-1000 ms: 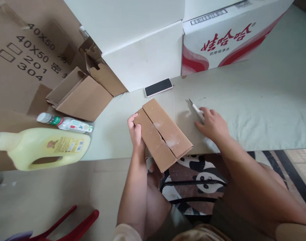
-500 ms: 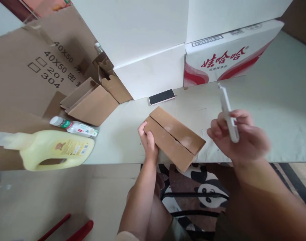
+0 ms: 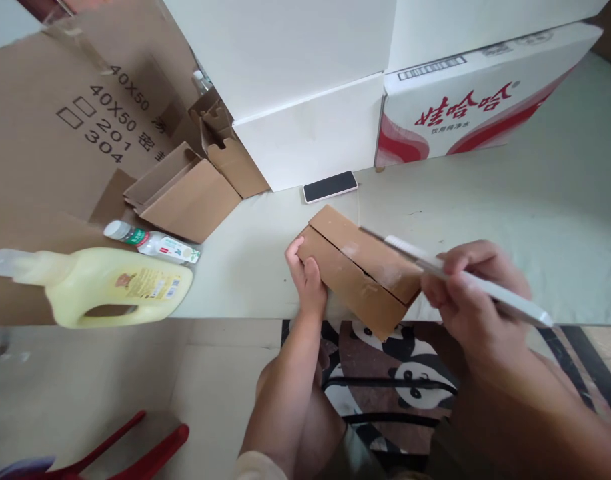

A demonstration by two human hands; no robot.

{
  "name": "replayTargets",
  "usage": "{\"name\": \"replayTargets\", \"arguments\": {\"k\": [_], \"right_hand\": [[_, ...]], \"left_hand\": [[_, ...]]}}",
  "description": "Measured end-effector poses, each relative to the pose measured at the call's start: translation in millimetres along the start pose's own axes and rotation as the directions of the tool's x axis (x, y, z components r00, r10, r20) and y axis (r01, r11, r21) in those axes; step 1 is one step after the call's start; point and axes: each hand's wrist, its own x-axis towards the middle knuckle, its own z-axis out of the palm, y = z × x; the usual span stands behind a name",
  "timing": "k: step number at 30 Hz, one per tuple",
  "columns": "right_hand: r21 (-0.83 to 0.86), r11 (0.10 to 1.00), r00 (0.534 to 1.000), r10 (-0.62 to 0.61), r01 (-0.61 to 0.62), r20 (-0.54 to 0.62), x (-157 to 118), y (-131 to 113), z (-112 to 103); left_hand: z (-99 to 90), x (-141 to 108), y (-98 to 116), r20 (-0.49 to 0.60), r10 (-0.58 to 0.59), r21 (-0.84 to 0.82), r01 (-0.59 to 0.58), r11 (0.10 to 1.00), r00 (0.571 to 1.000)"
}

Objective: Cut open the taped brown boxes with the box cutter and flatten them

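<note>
A table (image 3: 550,200) spans the middle of the view, covered in a pale green cloth that wrinkles toward three o'clock. Plain white panels (image 3: 285,47) rise behind it at twelve, and a large brown carton (image 3: 30,133) stands at ten. Below the table's front edge, smooth beige floor (image 3: 225,380) stretches from six round to eight, with a soft shadow across it. At six lies a panda print (image 3: 418,397), probably a mat, crossed by curved black bars (image 3: 385,383). Dark stripes (image 3: 578,363) edge the floor at four; red legs (image 3: 160,453) slant in at seven. The light is soft and muted.
</note>
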Motion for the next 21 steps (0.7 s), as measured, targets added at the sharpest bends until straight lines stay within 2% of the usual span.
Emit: {"name": "replayTargets", "arguments": {"k": [2, 5, 7, 10, 16, 21], "right_hand": [[-0.028, 0.999, 0.997, -0.014, 0.016, 0.069, 0, -13, 6], [-0.213, 0.974, 0.969, -0.021, 0.076, 0.248, 8, -25, 13], [-0.289, 0.95, 0.951, -0.028, 0.121, 0.307, 13, -28, 16], [-0.333, 0.927, 0.942, -0.058, 0.173, 0.329, 16, -27, 16], [-0.328, 0.92, 0.954, -0.129, 0.217, 0.271, 12, -24, 14], [-0.359, 0.909, 0.953, -0.113, 0.214, 0.281, 15, -23, 18]], "left_hand": [[0.3, 0, 1, 0.007, 0.006, 0.001, -0.006, 1.0, 1.0], [-0.1, 0, 2, 0.017, -0.02, 0.012, 0.02, 1.0, 1.0], [-0.7, 0, 2, 0.023, -0.042, 0.033, 0.041, 0.999, 0.999], [-1.5, 1, 1, 0.03, -0.047, 0.049, 0.046, 0.998, 0.998], [-1.7, 2, -3, 0.035, -0.045, 0.008, 0.045, 0.999, 0.998], [-2.0, 2, -3, 0.049, -0.036, 0.064, 0.033, 0.997, 0.998]]}}
